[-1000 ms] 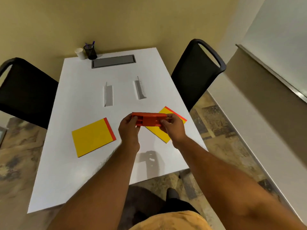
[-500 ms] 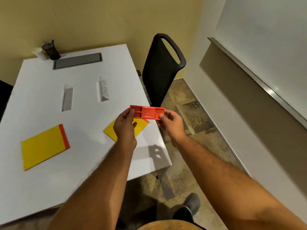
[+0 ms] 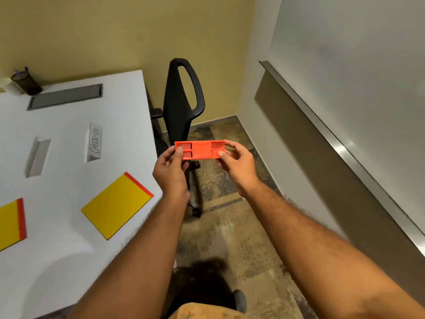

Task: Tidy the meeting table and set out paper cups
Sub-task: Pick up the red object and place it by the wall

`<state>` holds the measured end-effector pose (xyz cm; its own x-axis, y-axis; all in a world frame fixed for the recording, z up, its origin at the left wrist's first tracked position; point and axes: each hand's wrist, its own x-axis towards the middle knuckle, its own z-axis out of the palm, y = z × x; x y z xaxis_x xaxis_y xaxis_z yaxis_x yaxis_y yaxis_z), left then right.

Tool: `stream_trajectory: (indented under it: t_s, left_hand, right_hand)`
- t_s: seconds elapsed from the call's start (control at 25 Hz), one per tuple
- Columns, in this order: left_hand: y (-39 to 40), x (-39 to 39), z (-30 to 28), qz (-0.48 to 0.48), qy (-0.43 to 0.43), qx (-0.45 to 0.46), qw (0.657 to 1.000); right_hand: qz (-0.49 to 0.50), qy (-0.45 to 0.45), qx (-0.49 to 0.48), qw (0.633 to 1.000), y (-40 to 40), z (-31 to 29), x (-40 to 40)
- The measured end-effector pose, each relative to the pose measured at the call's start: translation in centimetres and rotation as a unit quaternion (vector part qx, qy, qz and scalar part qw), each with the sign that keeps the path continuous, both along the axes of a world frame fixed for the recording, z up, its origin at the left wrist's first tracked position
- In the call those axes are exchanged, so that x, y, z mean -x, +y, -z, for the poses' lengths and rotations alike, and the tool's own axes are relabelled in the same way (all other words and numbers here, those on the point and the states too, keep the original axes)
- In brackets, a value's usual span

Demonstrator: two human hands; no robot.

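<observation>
I hold a flat orange plastic tray [image 3: 202, 149] with small compartments by both ends, off the table's right edge and above the floor. My left hand [image 3: 171, 168] pinches its left end and my right hand [image 3: 239, 163] pinches its right end. On the white meeting table [image 3: 69, 139] lie two yellow notepads with red edges, one near the right edge [image 3: 116, 204] and one cut off at the left [image 3: 10, 223]. A white paper cup [image 3: 10, 87] stands at the table's far left corner, partly hidden behind a black pen holder [image 3: 26, 81].
Two folded white name cards stand mid-table, one blank-sided [image 3: 38, 156] and one reading CHECK-IN [image 3: 94, 142]. A grey cable hatch [image 3: 65, 96] is set into the far end. A black chair [image 3: 182, 104] stands beside the table. A whiteboard ledge [image 3: 340, 143] runs along the right wall.
My view and both hands have swung right. The orange tray has moved from above the right notepad to beyond the table edge and now faces me flat.
</observation>
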<state>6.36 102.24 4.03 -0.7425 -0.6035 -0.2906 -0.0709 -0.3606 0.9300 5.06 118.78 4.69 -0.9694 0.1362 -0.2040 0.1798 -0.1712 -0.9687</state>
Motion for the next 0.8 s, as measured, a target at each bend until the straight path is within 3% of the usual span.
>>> stream_trajectory:
  t_s: [0.28, 0.48, 0.8]
  left_hand:
    - [1.7, 11.3, -2.8, -0.037, 0.059, 0.079, 0.994]
    - [0.8, 23.4, -4.4, -0.04, 0.099, 0.064, 0.992]
    - [-4.4, 39.6, -6.6, 0.006, 0.06, 0.083, 0.995]
  right_hand:
    - [-0.013, -0.004, 0.027, 1.0, 1.0, -1.4, 10.9]
    - [-0.043, 0.026, -0.018, 0.999, 1.5, -4.0, 24.6]
    - [-0.07, 0.007, -0.018, 0.997, -2.0, -6.3, 43.2]
